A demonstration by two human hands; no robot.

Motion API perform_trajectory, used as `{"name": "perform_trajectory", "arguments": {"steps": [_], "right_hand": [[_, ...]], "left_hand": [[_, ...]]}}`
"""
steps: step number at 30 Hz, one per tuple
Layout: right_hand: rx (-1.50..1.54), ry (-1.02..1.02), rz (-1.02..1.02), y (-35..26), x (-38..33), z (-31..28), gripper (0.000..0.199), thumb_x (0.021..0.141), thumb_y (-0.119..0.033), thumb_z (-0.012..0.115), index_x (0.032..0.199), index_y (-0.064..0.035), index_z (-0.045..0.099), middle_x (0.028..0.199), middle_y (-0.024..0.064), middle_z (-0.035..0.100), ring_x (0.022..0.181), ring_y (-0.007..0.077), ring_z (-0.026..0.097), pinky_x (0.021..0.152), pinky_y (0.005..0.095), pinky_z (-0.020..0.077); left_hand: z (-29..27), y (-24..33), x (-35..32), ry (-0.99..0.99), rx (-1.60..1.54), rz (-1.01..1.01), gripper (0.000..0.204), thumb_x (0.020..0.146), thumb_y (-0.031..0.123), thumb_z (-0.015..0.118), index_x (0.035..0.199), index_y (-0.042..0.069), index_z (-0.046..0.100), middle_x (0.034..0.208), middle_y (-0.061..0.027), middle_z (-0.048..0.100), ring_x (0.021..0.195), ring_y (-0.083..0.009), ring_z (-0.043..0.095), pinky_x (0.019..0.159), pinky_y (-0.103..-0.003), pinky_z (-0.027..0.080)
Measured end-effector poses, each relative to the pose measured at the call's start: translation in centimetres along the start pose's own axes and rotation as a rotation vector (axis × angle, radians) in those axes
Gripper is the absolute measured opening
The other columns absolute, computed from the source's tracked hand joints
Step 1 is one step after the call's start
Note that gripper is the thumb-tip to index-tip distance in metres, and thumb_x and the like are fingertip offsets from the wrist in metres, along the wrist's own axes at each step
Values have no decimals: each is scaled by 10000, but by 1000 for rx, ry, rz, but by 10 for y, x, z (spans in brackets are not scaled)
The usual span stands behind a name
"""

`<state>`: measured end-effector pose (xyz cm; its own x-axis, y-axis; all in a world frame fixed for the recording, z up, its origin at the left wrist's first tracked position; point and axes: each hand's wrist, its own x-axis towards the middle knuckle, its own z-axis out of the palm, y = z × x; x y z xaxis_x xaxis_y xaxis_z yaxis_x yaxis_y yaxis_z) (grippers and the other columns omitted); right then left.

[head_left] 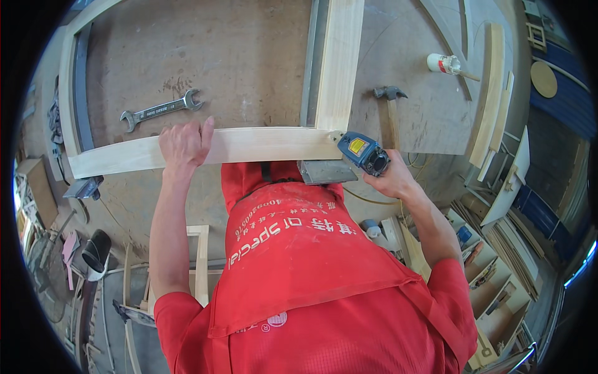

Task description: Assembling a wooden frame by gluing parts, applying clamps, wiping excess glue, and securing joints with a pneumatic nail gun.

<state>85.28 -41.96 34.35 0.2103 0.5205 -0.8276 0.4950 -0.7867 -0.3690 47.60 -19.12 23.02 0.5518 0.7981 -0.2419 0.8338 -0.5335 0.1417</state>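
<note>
Two hands work at a pale wooden frame (249, 144) lying on the brown counter (205, 56); the left hand (185, 142), at centre left of the frame, is clenched over the frame's near rail, fingers curled over the far edge, thumb side toward the corner; the right hand (393, 177), right of centre, is wrapped around a blue nail gun (363, 153) with a yellow label; the gun's nose touches the corner where the near rail meets the upright rail (339, 62) running to the top edge of the picture; a grey metal part (325, 171) of the gun sits just below the rail at that corner.

The near rail runs from the left side to the middle; a curved pale piece (67, 81) rises from its left end toward the upper left; a dark clamp (84, 187) hangs at that left end.

On the counter inside the frame, a steel wrench (161, 111) lies above the left hand, apart from it; a hammer (390, 109) lies just above the gun, head away from the person; a white glue bottle (443, 63) lies at the upper right, near a curved strip of wood (489, 100).

A red apron (299, 262) fills the lower middle; wooden offcuts and shelves (492, 274) crowd the lower right.
</note>
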Motion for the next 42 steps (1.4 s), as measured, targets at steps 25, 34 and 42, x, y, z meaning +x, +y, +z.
{"name": "perform_trajectory", "arguments": {"steps": [25,34,42], "right_hand": [[279,27,29,-13,13,-18,297,782,-64,782,1054,5,685,803,83,707,652,136,616,641,308,533],[904,-4,-439,-63,83,-133,535,1003,-379,597,1358,15,527,719,74,626,592,208,639,687,378,572],[1175,-33,-424,-119,146,-167,496,1039,-452,534,1253,-8,594,669,86,620,568,235,645,644,429,580]], "left_hand": [[4,-5,1,2,-30,11,520,1002,457,577,659,80,675,628,-192,660,608,-392,656,672,-499,493],[-6,-8,17,134,-34,50,482,947,441,640,619,90,678,612,-181,663,575,-355,654,642,-477,472],[-20,-11,-2,129,-113,14,423,879,398,702,608,76,659,639,-169,661,608,-356,645,663,-479,455]]}}
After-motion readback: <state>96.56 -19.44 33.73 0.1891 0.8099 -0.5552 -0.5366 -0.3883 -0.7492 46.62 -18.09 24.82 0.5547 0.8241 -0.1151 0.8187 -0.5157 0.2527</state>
